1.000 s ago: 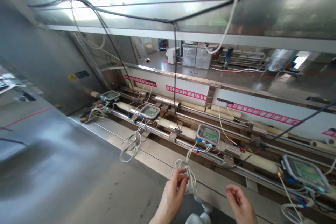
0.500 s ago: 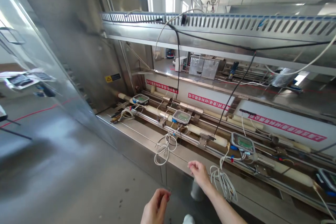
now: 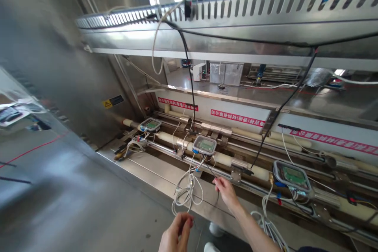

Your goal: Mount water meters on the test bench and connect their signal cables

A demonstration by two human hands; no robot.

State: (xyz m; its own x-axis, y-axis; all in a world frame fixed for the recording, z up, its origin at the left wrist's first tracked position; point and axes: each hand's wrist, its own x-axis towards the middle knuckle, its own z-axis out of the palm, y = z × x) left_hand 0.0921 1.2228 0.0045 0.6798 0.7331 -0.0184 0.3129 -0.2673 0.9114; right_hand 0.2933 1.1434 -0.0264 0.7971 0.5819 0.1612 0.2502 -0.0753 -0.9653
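Since half a second ago the right hand (image 3: 226, 191) has gone forward and right to a thin dark wire (image 3: 213, 176) that drops from the middle meter (image 3: 204, 145), and the view has swung so that meter now sits near the centre. Thumb and fingertips of that hand are pinched together on the wire, its grip closed on it just near of the steel rail. Low in the near foreground, the left hand (image 3: 174, 234) has its fingers curled loosely toward the thumb; whether anything lies between them cannot be told. Between the two hands, a bundle of white cables (image 3: 186, 195) hangs in loops from the middle meter over the edge of the steel worktop (image 3: 153, 171). To the far left, another meter (image 3: 150, 125) sits on the same line of cream-sleeved pipes (image 3: 168, 138), with its own tangle of white leads. To the right, a third meter (image 3: 291, 176) stands with more white cable looped below it. Red-lettered strips (image 3: 236, 118) run along the far panel, and a slotted cable tray (image 3: 236, 8) spans overhead.
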